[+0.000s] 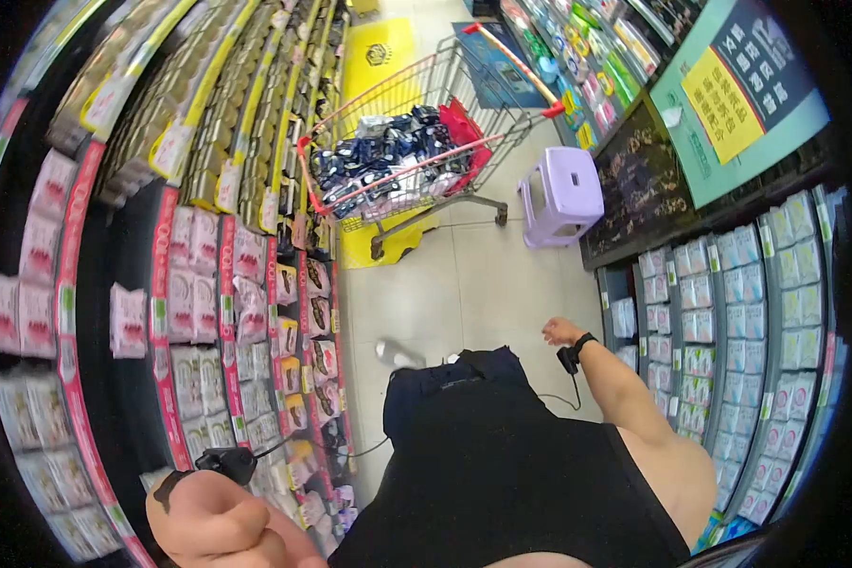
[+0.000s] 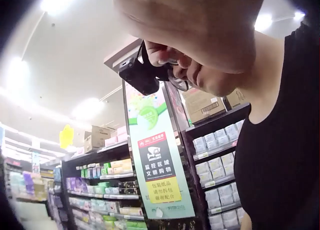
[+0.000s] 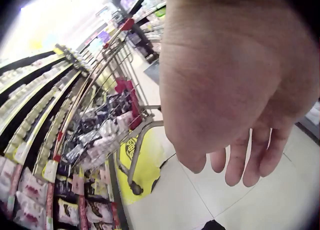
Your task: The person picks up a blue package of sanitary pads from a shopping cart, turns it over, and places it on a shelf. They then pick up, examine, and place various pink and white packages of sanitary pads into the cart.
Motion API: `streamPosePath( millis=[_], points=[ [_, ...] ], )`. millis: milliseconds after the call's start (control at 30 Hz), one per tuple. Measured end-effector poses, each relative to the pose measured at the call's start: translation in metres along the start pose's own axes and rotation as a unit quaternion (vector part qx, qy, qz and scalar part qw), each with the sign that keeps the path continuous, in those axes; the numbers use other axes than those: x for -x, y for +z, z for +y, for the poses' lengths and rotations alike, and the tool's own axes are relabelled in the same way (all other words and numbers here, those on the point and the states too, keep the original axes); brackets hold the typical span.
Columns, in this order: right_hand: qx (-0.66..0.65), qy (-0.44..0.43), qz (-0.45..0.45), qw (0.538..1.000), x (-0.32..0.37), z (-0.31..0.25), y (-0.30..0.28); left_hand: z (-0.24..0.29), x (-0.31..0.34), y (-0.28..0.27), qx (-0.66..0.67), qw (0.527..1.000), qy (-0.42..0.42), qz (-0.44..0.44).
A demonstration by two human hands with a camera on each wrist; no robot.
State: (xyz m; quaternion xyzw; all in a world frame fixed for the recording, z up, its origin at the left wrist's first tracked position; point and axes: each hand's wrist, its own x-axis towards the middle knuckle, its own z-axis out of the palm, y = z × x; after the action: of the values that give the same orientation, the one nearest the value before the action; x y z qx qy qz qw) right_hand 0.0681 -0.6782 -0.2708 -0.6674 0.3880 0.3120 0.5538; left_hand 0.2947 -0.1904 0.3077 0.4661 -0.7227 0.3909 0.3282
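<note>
My left hand (image 1: 220, 525) is raised close to the head camera, at the lower left of the head view, its fingers curled in with nothing seen in them. In the left wrist view that hand (image 2: 200, 24) fills the top, in front of the person's head. Down at the right side hangs my right hand (image 1: 562, 331), above the tiled floor and near the right-hand shelves. The right wrist view shows the right hand (image 3: 225, 84) with fingers loosely extended, touching nothing. Ahead stands a shopping cart (image 1: 324, 204) loaded with many dark and white packets (image 1: 388, 156).
Shelves of pink packs (image 1: 191, 308) line the left side; shelves of pale packs (image 1: 743, 312) line the right. A purple stool (image 1: 575, 180) stands right of the cart. Yellow floor matting (image 1: 379, 52) lies under the cart. A green sign (image 1: 696, 161) is fixed to the right-hand shelving.
</note>
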Motion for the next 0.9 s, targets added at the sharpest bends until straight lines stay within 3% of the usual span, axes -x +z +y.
streamPosePath(
  millis=[67, 133, 200, 333, 433, 533, 600, 667, 700, 733, 800, 900],
  points=[
    [-0.025, -0.003, 0.017, 1.000, -0.009, 0.001, 0.003, -0.024, -0.001, 0.020, -0.005, 0.996, -0.084, 0.044],
    [-0.053, -0.003, 0.027, 0.998, -0.009, -0.004, 0.018, -0.061, -0.013, 0.043, 0.053, 0.993, -0.085, 0.059],
    [-0.077, -0.004, 0.029, 0.997, -0.007, -0.016, 0.032, -0.122, -0.039, 0.069, 0.162, 0.985, -0.001, 0.055],
    [-0.091, -0.019, 0.015, 0.996, -0.020, -0.026, 0.055, -0.209, -0.013, 0.099, 0.235, 0.969, 0.028, 0.074],
    [-0.151, 0.030, 0.077, 0.985, -0.016, -0.042, 0.063, -0.285, 0.012, 0.123, 0.276, 0.956, 0.073, 0.071],
    [-0.222, 0.088, 0.151, 0.959, -0.013, -0.070, 0.069, -0.366, 0.030, 0.158, 0.326, 0.927, 0.095, 0.156],
    [-0.267, 0.126, 0.172, 0.940, -0.007, -0.100, 0.070, -0.389, 0.112, 0.137, 0.258, 0.939, -0.014, 0.225],
    [-0.221, 0.070, 0.142, 0.962, -0.003, -0.142, 0.064, -0.456, 0.062, 0.190, 0.363, 0.903, 0.089, 0.212],
    [-0.174, 0.033, 0.132, 0.975, -0.008, -0.154, 0.059, -0.476, 0.085, 0.179, 0.345, 0.928, 0.048, 0.132],
    [-0.125, -0.005, 0.119, 0.985, -0.009, -0.179, 0.053, -0.491, 0.097, 0.190, 0.333, 0.929, -0.027, 0.160],
    [-0.141, -0.009, 0.175, 0.974, -0.006, -0.228, 0.039, -0.510, 0.134, 0.221, 0.291, 0.919, -0.174, 0.202],
    [-0.200, -0.021, 0.204, 0.958, -0.014, -0.298, 0.029, -0.579, 0.228, 0.284, 0.097, 0.955, -0.277, -0.043]
  ],
)
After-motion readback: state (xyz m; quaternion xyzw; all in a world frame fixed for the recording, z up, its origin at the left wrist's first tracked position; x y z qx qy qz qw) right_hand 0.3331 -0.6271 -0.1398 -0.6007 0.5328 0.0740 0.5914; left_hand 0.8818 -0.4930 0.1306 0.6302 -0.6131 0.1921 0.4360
